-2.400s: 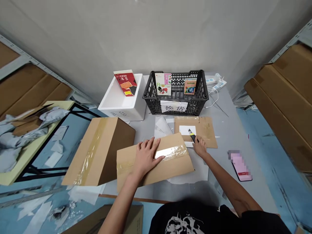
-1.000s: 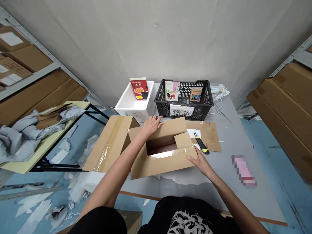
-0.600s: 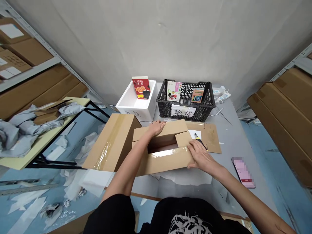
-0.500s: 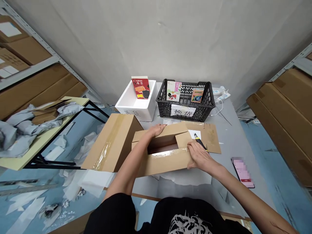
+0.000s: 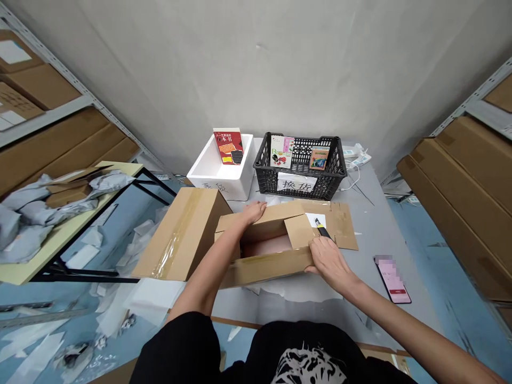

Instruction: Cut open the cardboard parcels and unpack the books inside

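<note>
An opened cardboard box sits on the grey table, its top flaps parted around a dark gap with a pale pinkish surface inside. My left hand reaches across its left end and holds the far flap, fingers over the edge. At the near right corner, my right hand grips the near flap, thumb on the near side. Just beyond those fingers lies a utility knife, on a flat piece of cardboard bearing a white label. A taped cardboard box stands against the left side.
Behind are a white foam box with a red book and a black plastic crate with two books. A phone lies right on the table. Grey parcels cover a side table; boxes fill shelves on both sides.
The near flap has swung outward and down, so more of the box's inside shows. Both hands keep hold of the box. The whole view has shifted slightly.
</note>
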Demonstrator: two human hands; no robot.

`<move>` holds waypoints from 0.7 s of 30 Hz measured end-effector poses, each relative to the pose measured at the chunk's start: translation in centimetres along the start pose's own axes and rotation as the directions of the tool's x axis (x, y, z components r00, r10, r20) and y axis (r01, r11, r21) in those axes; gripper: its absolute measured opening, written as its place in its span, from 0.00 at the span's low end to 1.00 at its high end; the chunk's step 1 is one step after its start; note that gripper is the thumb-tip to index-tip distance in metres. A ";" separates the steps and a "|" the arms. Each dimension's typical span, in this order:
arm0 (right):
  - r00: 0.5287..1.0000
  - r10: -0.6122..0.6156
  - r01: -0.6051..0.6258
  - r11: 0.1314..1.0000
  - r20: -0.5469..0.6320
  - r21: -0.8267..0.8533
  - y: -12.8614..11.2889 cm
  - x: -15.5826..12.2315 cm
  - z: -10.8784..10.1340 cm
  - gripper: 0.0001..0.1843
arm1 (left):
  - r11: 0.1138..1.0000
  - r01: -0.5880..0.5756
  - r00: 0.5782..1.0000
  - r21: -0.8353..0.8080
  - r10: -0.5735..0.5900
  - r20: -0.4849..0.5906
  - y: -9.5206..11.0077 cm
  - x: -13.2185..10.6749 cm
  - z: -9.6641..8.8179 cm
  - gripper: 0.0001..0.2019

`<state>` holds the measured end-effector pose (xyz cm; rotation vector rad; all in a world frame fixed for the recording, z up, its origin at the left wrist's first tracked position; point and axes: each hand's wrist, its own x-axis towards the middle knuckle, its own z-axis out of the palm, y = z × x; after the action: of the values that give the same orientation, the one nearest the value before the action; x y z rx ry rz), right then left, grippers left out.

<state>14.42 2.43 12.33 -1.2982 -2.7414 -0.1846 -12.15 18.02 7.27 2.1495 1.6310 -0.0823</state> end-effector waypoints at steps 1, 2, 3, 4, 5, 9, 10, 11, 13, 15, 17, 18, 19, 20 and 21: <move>0.999 0.008 -0.009 0.999 -0.035 -0.031 -0.4 -0.5 -0.3 0.23 | 0.999 0.012 0.999 0.033 -0.010 -0.038 0.4 -0.2 -0.5 0.24; 0.997 0.016 -0.019 0.998 -0.074 -0.051 -0.7 -1.0 -0.4 0.20 | 0.997 0.017 0.997 0.070 -0.012 -0.079 1.0 -0.5 -1.0 0.23; 0.994 0.020 -0.026 0.998 -0.110 -0.060 -1.0 -1.6 -0.5 0.16 | 0.995 0.015 0.993 0.103 -0.003 -0.116 1.7 -1.1 -1.6 0.22; 0.990 0.019 -0.028 0.998 -0.141 -0.058 -1.3 -2.1 -0.6 0.12 | 0.992 0.001 0.990 0.126 0.017 -0.142 2.4 -1.8 -2.2 0.21; 0.987 0.015 -0.024 0.998 -0.163 -0.053 -1.5 -2.7 -0.7 0.09 | 0.988 -0.037 0.986 0.152 0.061 -0.156 3.2 -2.8 -2.7 0.21; 0.989 -0.039 0.031 0.998 -0.142 -0.058 -2.0 -4.6 -1.4 0.12 | 0.857 -0.354 0.905 0.375 0.415 -0.094 5.9 -8.9 -2.9 0.17; 0.991 -0.060 0.053 0.997 -0.118 -0.065 -2.0 -4.8 -1.7 0.14 | 0.803 -0.420 0.872 0.423 0.487 -0.059 6.2 -10.8 -2.4 0.16; 0.992 -0.088 0.082 0.994 -0.088 -0.067 -2.0 -5.0 -2.0 0.15 | 0.762 -0.467 0.847 0.448 0.531 -0.021 6.4 -12.6 -1.7 0.14; 0.987 -0.159 0.158 0.986 -0.020 -0.052 -1.9 -5.1 -2.6 0.15 | 0.729 -0.507 0.829 0.460 0.559 0.028 6.0 -15.9 0.0 0.11; 0.969 -0.244 0.244 0.970 0.037 -0.004 -1.7 -4.9 -2.9 0.15 | 0.722 -0.534 0.811 0.440 0.585 0.023 5.1 -18.5 1.4 0.13; 0.947 -0.315 0.312 0.948 0.059 0.058 -1.7 -4.8 -2.6 0.15 | 0.734 -0.530 0.800 0.425 0.598 -0.034 4.0 -20.3 2.1 0.17; 0.940 -0.337 0.332 0.939 0.055 0.088 -1.7 -4.9 -2.3 0.16 | 0.742 -0.516 0.801 0.429 0.595 -0.064 3.5 -21.1 2.1 0.18; 0.935 -0.352 0.345 0.932 0.049 0.114 -1.8 -5.2 -1.9 0.16 | 0.750 -0.490 0.811 0.444 0.579 -0.084 3.1 -21.8 1.9 0.19; 0.931 -0.361 0.352 0.926 0.045 0.138 -1.9 -5.5 -1.4 0.17 | 0.759 -0.450 0.830 0.471 0.550 -0.094 2.8 -22.5 1.6 0.19; 0.928 -0.369 0.357 0.920 0.048 0.162 -2.1 -6.0 -1.0 0.20 | 0.770 -0.391 0.859 0.505 0.502 -0.100 2.6 -23.3 1.2 0.19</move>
<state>16.67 -3.64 12.31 -0.7652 -2.9722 0.0480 -16.55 -4.06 14.08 2.9803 1.2367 -0.0893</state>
